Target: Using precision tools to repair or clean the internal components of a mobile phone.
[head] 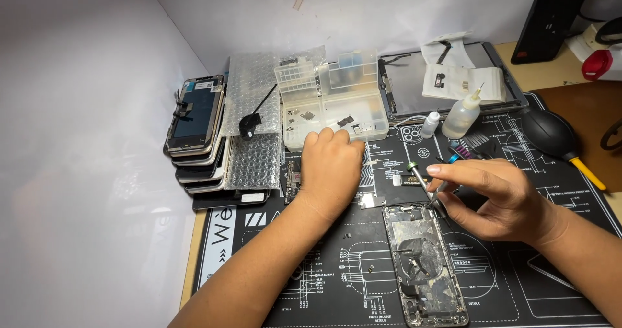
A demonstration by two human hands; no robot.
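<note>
Here I see my right hand (pixel 499 195) pinched around a slim screwdriver (pixel 424 184) with a green-banded cap, its tip resting at the top right corner of the opened phone housing (pixel 424 263). That housing lies face-up on the black printed work mat (pixel 551 282) on the bench, just below and between my two hands; its inside looks stripped, with a round coil patch in the middle, smears of pale adhesive residue and small parts still along the lower edge. My left hand (pixel 332 166) rests palm-down on the mat with fingers curled loosely together, knuckles touching the front edge of the clear plastic parts box (pixel 337 101); whether it holds anything underneath, I cannot tell. Left of the box sits a stack of phone screens (pixel 197 133) beside sheets of bubble wrap (pixel 256 159). A small squeeze bottle (pixel 463 115) and a black rubber air blower (pixel 551 133) stand behind my right hand.
</note>
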